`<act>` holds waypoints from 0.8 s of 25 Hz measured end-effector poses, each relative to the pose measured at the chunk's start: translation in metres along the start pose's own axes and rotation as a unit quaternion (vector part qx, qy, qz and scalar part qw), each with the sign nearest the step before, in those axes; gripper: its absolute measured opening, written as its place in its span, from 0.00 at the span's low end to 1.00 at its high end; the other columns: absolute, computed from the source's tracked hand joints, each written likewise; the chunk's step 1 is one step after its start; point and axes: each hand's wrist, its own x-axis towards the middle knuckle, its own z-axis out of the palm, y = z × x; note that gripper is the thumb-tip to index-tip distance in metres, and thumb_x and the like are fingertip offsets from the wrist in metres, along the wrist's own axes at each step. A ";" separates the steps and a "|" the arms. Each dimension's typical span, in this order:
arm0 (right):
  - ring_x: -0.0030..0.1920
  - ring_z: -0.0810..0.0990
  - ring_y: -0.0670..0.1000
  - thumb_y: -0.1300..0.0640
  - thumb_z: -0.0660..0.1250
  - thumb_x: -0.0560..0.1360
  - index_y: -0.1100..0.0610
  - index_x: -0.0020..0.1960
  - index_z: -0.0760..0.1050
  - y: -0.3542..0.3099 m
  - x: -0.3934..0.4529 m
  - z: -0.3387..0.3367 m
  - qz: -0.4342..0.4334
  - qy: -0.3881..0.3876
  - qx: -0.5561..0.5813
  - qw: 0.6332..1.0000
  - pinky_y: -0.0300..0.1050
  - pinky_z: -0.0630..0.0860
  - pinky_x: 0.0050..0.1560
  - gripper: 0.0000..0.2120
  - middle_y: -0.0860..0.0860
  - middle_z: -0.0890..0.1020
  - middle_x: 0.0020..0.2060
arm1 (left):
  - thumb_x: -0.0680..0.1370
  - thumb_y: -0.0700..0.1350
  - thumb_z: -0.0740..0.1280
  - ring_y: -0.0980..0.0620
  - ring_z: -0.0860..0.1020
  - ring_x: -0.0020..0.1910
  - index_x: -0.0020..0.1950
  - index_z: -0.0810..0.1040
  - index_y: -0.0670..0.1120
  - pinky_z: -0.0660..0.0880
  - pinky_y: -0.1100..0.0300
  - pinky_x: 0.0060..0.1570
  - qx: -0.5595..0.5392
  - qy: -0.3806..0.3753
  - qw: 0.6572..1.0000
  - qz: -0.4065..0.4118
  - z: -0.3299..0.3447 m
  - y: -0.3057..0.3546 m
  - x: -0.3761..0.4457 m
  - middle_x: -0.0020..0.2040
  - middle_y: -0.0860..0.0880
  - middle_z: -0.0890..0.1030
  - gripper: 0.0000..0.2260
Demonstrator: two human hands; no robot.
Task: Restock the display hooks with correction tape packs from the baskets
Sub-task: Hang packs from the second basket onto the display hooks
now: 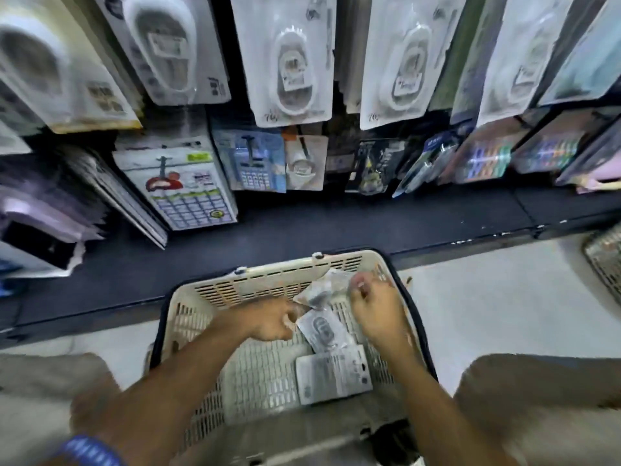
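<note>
**op_A:** Head view check. Both hands are down in the cream basket point(215, 290) on the floor. A correction tape pack point(321, 286) is lifted at the far end: my left hand point(268, 319) has its fingers pinched on the near corner, and the right hand point(378, 312) has fingers curled at the other edge. It's blurry there, so I can't tell if the right really grips it. Two more packs lie flat on the basket bottom, one just under the hands point(324, 329), one nearer me point(332, 373).

**op_B:** So it's the pick-up step?

**op_A:** I'd say so: gathering stock, nothing hung yet from this handful. Next move needs the punched hole at the top of the pack facing up, then a long reach to the hanging packs point(292, 58) on the hooks above.

**op_B:** Surroundings?

**op_A:** Dark base shelf point(336, 223) in front, pale floor point(487, 297), calculator cards point(188, 190) lower down, a second basket point(605, 260) at the right edge.
</note>
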 end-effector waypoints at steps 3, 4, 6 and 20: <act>0.57 0.82 0.60 0.59 0.67 0.77 0.60 0.63 0.76 0.066 -0.030 0.058 0.110 -0.246 -0.104 0.957 0.51 0.79 0.55 0.15 0.59 0.82 0.57 | 0.77 0.51 0.69 0.46 0.76 0.65 0.73 0.71 0.51 0.73 0.57 0.60 -0.039 -0.020 0.996 -0.079 0.054 -0.029 0.019 0.70 0.47 0.76 0.24; 0.59 0.81 0.60 0.58 0.69 0.77 0.60 0.66 0.73 0.080 -0.032 0.066 0.137 -0.263 -0.120 0.947 0.51 0.79 0.57 0.19 0.59 0.81 0.60 | 0.77 0.51 0.69 0.46 0.75 0.67 0.74 0.69 0.52 0.73 0.57 0.61 -0.060 0.016 0.994 -0.086 0.063 -0.032 0.027 0.72 0.47 0.75 0.25; 0.63 0.79 0.59 0.56 0.71 0.75 0.58 0.73 0.65 0.097 -0.029 0.081 0.152 -0.284 -0.176 0.930 0.51 0.77 0.61 0.29 0.57 0.75 0.68 | 0.77 0.49 0.68 0.46 0.73 0.69 0.76 0.66 0.53 0.72 0.55 0.63 -0.100 0.129 0.983 -0.089 0.071 -0.032 0.042 0.73 0.48 0.73 0.27; 0.71 0.70 0.61 0.44 0.77 0.70 0.56 0.77 0.57 0.116 -0.017 0.134 0.234 -0.230 -0.177 0.928 0.57 0.70 0.69 0.45 0.58 0.65 0.75 | 0.81 0.51 0.67 0.47 0.77 0.61 0.61 0.80 0.50 0.72 0.55 0.55 -0.155 0.294 0.943 -0.019 0.094 0.009 0.131 0.58 0.51 0.81 0.10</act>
